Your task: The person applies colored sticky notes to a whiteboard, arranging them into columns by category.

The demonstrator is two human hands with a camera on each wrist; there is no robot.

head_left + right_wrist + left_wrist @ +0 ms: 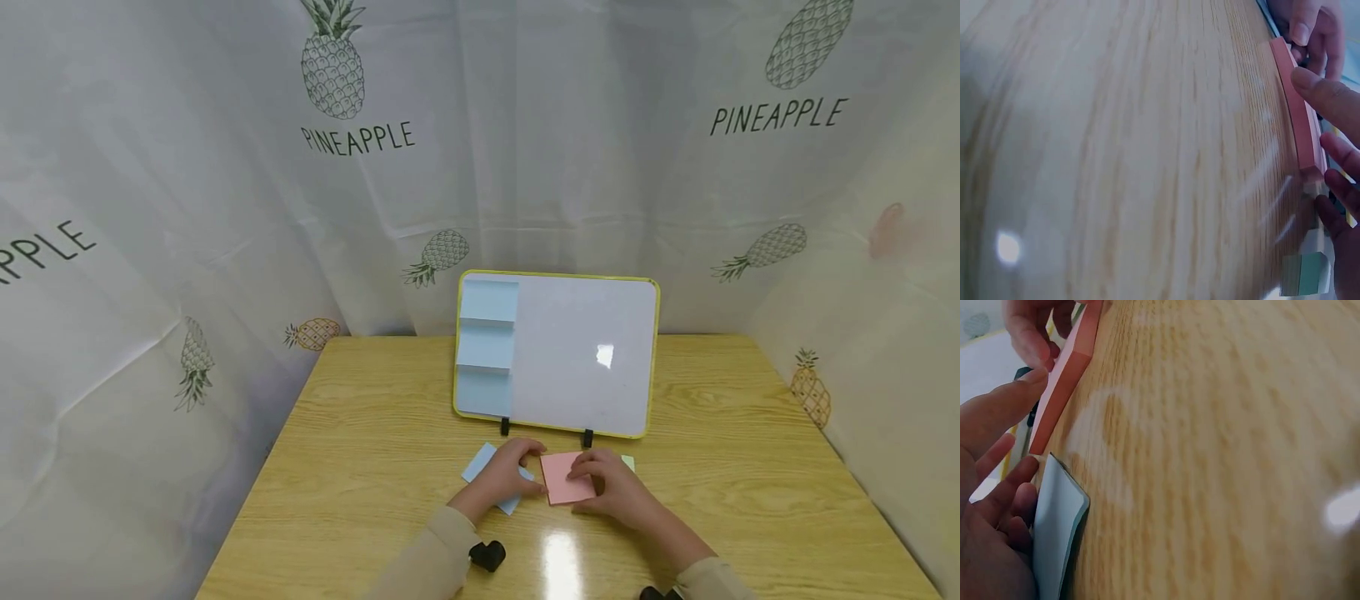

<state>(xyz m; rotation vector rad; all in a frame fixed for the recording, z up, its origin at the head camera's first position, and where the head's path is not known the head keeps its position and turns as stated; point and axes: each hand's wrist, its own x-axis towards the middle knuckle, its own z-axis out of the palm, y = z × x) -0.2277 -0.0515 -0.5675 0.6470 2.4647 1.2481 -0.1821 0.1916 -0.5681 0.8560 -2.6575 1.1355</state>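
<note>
A pink sticky note pad (558, 479) lies on the table between both hands. My left hand (506, 477) is at its left side, thumb and fingers spread apart, fingertips right at the edge. The right hand (618, 489) reaches over the pad's right part, fingertips above its top face and thumb by the front edge. In the right wrist view the thumb overlaps the pink pad (1297, 112), the other fingers loosely bent near its corner. Partly under my left hand lies a blue note pad (1060, 519). A green pad (1304, 275) sits beside the right hand, mostly hidden in the head view.
Behind the hands stands a whiteboard (585, 358) with a yellow rim, on black feet (587, 437). Three blue notes (487, 343) run down its left side. The wooden table (360, 433) backs onto a pineapple-print curtain (540, 167).
</note>
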